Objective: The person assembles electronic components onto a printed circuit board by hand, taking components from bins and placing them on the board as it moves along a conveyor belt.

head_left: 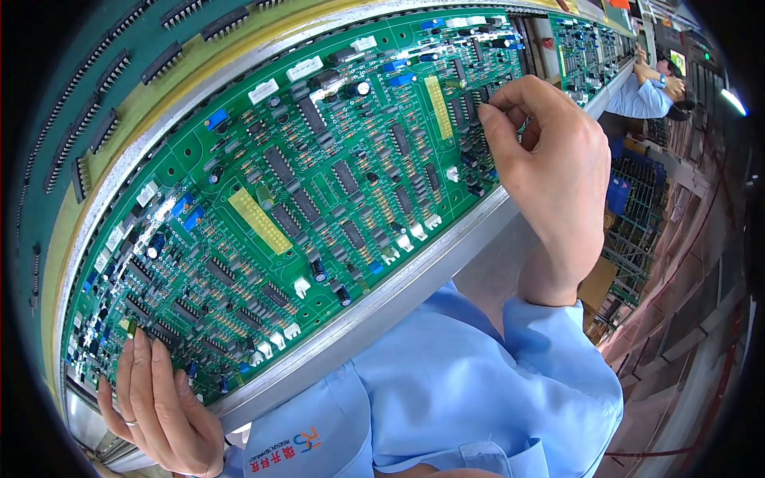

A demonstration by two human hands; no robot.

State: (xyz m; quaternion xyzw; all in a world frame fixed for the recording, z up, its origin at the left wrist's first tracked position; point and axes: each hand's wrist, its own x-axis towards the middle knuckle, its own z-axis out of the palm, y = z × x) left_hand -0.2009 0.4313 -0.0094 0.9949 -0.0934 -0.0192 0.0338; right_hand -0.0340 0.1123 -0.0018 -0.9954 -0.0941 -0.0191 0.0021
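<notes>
Populated green PCB (320, 243) = biggest item at hand: long panel, face up, long side L–R in front of the person, near edge along a silver metal rail (398, 291). Layout looks repeated in sections. Prob. light for its length, stiff overall but apt to flex if lifted by one end only. Laminate likely a bit slick; mounted comps fragile. Best hold: bare long edges, both hands, well apart; avoid pressing on anything tall.

R hand (554, 151): over R end of PCB, wrist raised, thumb & index curled tip to tip in a pinch by a row of ICs. Can't tell if anything's between them, or if they touch the board.

L hand (159, 398): at near L corner, fingers extended, not clenched, tips on or just above the comps; no grip visible.

Yellow header sockets, one mid-board (260, 221), one nearer R hand (438, 108): rigid plastic, prob. OK for a light touch, but poor handles for the whole panel.

Black DIP IC (279, 167), one of many: hard body, thin legs; hold by body ends, not the pins.

White connector (301, 287), near edge: sticks up, prob. snaps or bends if used as a grip.

Electrolytic cap (318, 271): upright, smooth can, likely easy to tilt; keep fingers off.

Tiny yellow-green part (130, 327), right at L fingertips: too small to ID; touching or not, unclear.
</notes>
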